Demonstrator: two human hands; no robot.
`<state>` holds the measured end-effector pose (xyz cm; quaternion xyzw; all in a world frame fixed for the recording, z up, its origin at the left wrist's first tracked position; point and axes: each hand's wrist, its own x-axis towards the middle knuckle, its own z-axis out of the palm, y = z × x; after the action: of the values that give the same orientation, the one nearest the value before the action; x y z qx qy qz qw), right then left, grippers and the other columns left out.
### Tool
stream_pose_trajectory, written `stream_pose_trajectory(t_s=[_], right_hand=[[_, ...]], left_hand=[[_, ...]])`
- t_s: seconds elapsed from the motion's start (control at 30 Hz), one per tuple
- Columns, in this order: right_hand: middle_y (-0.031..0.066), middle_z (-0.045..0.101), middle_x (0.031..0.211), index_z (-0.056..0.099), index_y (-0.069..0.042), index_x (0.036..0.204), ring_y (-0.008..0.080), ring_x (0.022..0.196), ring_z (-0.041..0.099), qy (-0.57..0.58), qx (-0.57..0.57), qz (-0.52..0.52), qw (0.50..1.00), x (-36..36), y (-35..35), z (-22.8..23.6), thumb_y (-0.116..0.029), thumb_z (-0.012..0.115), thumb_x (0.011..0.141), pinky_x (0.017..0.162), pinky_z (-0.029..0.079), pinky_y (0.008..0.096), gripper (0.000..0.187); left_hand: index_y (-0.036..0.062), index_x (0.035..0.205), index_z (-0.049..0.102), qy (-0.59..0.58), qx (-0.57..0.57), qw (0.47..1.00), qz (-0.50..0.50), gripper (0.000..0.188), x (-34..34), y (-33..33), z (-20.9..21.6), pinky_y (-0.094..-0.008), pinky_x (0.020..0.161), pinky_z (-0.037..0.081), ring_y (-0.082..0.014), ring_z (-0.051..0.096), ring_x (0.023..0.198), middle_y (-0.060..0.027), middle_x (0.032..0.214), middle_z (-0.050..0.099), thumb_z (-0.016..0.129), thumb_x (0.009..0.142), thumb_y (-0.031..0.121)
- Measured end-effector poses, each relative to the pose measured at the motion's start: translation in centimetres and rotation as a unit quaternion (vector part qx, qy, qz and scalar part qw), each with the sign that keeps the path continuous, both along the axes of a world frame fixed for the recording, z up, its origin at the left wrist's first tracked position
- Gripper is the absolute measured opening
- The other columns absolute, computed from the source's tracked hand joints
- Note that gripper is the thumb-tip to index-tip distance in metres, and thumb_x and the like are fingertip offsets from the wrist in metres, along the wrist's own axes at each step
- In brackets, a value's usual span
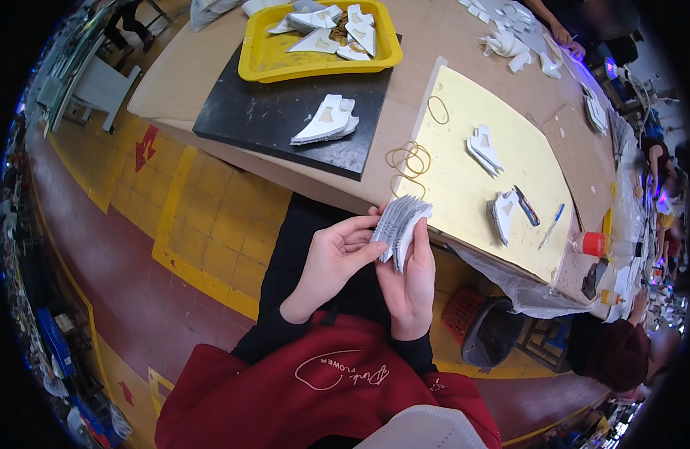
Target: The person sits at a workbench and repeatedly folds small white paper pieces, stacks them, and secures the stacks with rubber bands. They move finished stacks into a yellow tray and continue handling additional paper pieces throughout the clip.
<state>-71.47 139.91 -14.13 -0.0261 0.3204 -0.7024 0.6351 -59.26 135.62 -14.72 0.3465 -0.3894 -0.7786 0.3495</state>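
Between my hands is a thick stack of thin white-and-grey cut pieces (399, 224), its layered edges slightly fanned. My left hand (337, 254) grips the stack from the left, thumb against its lower edge. From the right, my right hand (411, 280) wraps its fingers and thumb round the same stack. Just beyond the stack, several loose rubber bands (409, 159) lie by the edge of a pale yellow sheet (464, 112). On that sheet rest two smaller stacks of similar pieces, one farther off (483, 150) and one nearer (502, 217).
A yellow tray (315, 72) of cut pieces and rubber bands sits on a black board (240, 112), with another stack (328, 120) before it. Two pens (526, 206) and a red-labelled bottle (590, 243) are at right. Below the table stands a dark bin (494, 337). A co-worker's hand (560, 34) shows at far right.
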Motion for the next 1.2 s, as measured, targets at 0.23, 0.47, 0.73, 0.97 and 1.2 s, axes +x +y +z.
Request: stream_pose_trajectory(t_s=[0.23,0.47,0.73,0.97,1.2], right_hand=[[0.0168,0.045,0.136,0.028,0.0,0.141,0.0235,0.121,0.049,0.428,-0.082,-0.108,0.893,2.0,0.8,-1.7,-0.024,0.044,0.106,0.103,0.04,0.035,0.045],[0.0177,0.041,0.14,0.027,0.005,0.147,0.0239,0.129,0.042,0.525,0.029,-0.184,0.83,-6.4,1.2,1.2,-0.031,0.041,0.107,0.108,0.036,0.0372,0.056],[0.0204,0.054,0.128,0.043,0.007,0.137,0.0281,0.111,0.055,0.675,0.158,-0.025,0.721,-18.7,1.1,-1.2,-0.025,0.046,0.104,0.099,0.041,0.0362,0.046],[0.0244,0.049,0.134,0.039,0.004,0.142,0.0391,0.121,0.047,0.732,0.196,-0.07,0.648,-18.3,1.3,-3.4,-0.024,0.046,0.103,0.107,0.031,0.0474,0.049],[0.0202,0.044,0.141,0.029,0.002,0.149,0.0355,0.13,0.041,0.841,0.071,-0.064,0.533,-16.6,3.2,-4.7,-0.008,0.063,0.092,0.11,0.03,0.0436,0.067]], left_hand=[[-0.0045,0.132,0.047,-0.167,-0.229,0.959,0.025,0.038,-1.8,2.2,0.2,-0.0318,0.082,0.055,-0.0218,0.07,0.095,-0.0188,0.106,0.069,0.058,0.097,0.007],[0.0011,0.128,0.056,-0.21,-0.347,0.913,-0.052,0.037,-5.0,2.0,1.4,-0.0376,0.1,0.044,-0.0269,0.059,0.117,-0.0126,0.123,0.063,0.062,0.093,0.012],[0.0034,0.129,0.057,-0.16,-0.299,0.937,-0.088,0.038,-7.7,-0.6,-0.5,-0.0348,0.1,0.045,-0.0221,0.059,0.117,-0.0092,0.125,0.063,0.064,0.094,0.016],[-0.0023,0.138,0.049,-0.123,-0.264,0.941,-0.174,0.053,-16.1,-4.6,-1.9,-0.0359,0.103,0.044,-0.027,0.055,0.125,-0.0181,0.134,0.058,0.063,0.096,0.027],[-0.0042,0.146,0.036,-0.144,-0.446,0.829,-0.305,0.081,-16.8,-7.1,-3.4,-0.0386,0.111,0.038,-0.0356,0.044,0.135,-0.0258,0.142,0.046,0.076,0.079,0.017]])
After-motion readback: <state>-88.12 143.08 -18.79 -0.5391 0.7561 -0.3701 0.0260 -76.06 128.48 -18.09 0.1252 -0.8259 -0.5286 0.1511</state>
